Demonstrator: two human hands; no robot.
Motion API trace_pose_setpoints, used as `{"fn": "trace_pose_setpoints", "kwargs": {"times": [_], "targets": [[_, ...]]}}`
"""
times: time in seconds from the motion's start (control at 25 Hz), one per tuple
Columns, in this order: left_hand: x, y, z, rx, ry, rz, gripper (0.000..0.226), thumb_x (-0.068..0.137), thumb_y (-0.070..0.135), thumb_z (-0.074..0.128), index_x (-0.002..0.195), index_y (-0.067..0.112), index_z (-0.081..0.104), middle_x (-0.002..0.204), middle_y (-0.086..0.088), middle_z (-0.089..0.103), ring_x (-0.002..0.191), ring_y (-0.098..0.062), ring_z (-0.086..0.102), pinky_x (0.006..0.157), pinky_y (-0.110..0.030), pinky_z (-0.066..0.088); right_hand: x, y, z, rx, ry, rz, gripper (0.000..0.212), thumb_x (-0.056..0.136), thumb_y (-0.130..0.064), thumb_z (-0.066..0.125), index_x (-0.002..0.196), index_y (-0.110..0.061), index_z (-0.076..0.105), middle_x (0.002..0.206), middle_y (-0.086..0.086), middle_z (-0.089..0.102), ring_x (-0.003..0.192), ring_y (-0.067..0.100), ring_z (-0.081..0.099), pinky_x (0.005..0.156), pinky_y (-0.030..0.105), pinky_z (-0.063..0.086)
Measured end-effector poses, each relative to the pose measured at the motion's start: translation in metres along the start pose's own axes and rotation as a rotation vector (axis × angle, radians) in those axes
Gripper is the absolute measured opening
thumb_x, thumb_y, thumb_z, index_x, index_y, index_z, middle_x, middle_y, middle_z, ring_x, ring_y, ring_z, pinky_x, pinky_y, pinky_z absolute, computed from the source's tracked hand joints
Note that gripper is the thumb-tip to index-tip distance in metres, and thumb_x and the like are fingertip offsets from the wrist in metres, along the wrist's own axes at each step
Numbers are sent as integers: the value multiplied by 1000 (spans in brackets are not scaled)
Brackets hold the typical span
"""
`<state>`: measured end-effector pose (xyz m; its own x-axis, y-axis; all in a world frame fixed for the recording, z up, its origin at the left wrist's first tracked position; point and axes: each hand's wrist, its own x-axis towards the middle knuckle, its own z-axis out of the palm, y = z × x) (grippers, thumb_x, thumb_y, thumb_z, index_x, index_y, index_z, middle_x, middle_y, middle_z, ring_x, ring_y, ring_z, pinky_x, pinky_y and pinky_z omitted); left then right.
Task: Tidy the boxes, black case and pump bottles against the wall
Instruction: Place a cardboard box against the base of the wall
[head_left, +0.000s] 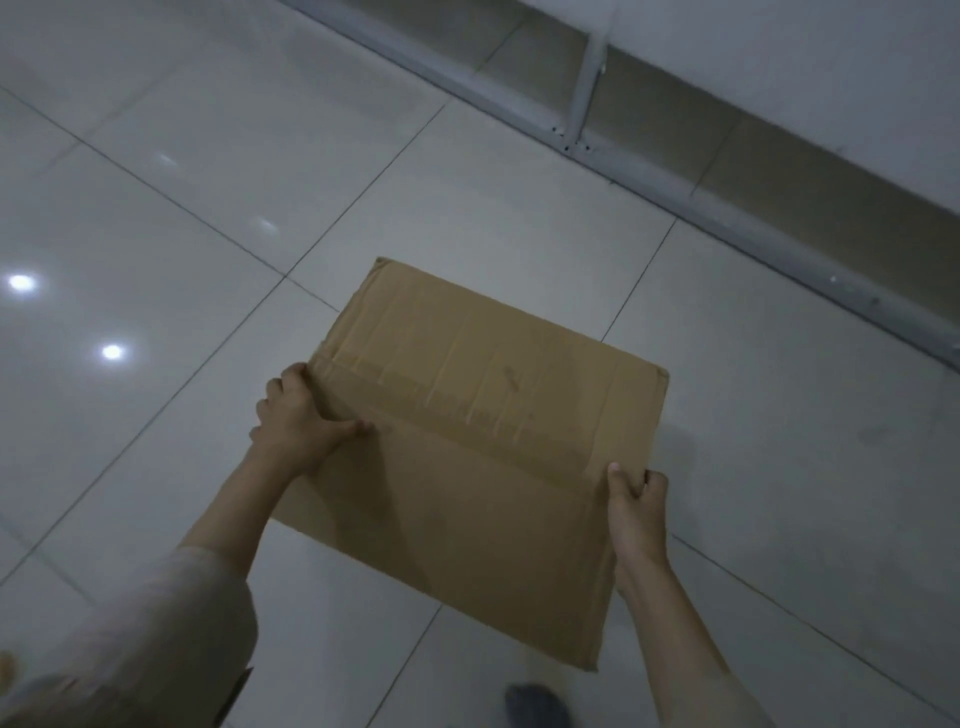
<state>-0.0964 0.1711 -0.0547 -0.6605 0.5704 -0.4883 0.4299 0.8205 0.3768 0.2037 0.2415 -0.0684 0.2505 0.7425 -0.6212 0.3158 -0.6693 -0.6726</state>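
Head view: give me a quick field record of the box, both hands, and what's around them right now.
box: brown cardboard box, closed, taped along the top seam
left hand: left hand, grip on the box's left edge, thumb on top
right hand: right hand, grip on the box's right edge
support: held above the tiled floor, judging by its shadow
nearby: grey metal frame along the wall
other task items: not in view
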Motion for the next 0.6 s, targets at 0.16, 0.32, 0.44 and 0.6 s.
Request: {"fn": "trace_pose_setpoints", "kwargs": {"times": [0.16, 0.32, 0.44, 0.6], "targets": [[18, 75, -21, -111, 18, 51, 95, 66, 32, 79, 139, 7, 23, 140, -19, 32, 126, -40, 37, 103, -57, 36, 30, -71, -25, 6, -8, -109, 46, 89, -28, 56, 127, -13, 36, 109, 0, 49, 97, 20, 49, 89, 36, 43], [70, 168, -34, -230, 15, 140, 91, 67, 26, 79, 139, 8, 26, 138, -18, 35, 125, -37, 39, 103, -54, 38, 96, -152, -30, 69, 49, -187, 53, 81, -32, 65, 124, -18, 38, 98, -1, 54, 92, 21, 53, 87, 35, 44], [128, 236, -36, -289, 35, 185, 98, 54, 33, 77, 137, 6, 32, 132, -21, 42, 120, -38, 45, 100, -53, 41, 159, -206, -18, 132, 60, -219, 55, 78, -28, 69, 124, -19, 39, 92, -6, 59, 91, 20, 56, 84, 31, 42], [198, 312, -20, -288, 22, 211, 88, 67, 19, 78, 139, 8, 29, 135, -19, 39, 123, -35, 43, 100, -47, 42, 238, -245, -12, 211, 79, -191, 57, 78, -21, 69, 126, -19, 37, 96, -6, 60, 92, 19, 56, 84, 30, 42]]}}
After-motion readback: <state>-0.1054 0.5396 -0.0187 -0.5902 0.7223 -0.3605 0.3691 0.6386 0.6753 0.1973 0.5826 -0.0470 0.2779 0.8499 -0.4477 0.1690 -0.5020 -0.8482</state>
